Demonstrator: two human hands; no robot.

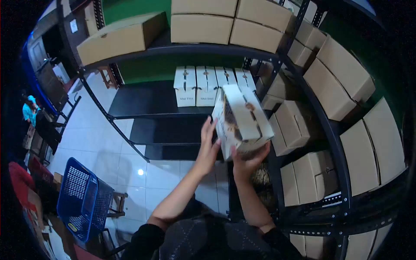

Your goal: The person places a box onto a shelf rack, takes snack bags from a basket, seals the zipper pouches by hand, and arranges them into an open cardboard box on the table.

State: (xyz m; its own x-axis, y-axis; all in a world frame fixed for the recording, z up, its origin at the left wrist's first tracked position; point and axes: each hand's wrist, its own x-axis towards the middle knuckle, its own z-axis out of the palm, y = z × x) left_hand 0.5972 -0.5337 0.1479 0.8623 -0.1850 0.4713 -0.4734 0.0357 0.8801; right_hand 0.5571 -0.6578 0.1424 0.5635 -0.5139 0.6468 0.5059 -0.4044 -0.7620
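The left hand's (208,153) fingers are slightly spread beside the printed left side of the white carton (243,119), thumb apparently against it; the right hand (248,165) cups the near end, thumb raised, other fingers partly hidden. The right probably bears the weight while the left steadies. The carton is held up before the right end of the carton row (185,96), long axis running far left to near right, top upward. On the black shelf (141,99), the row's lettered ends face near, presumably for reading.
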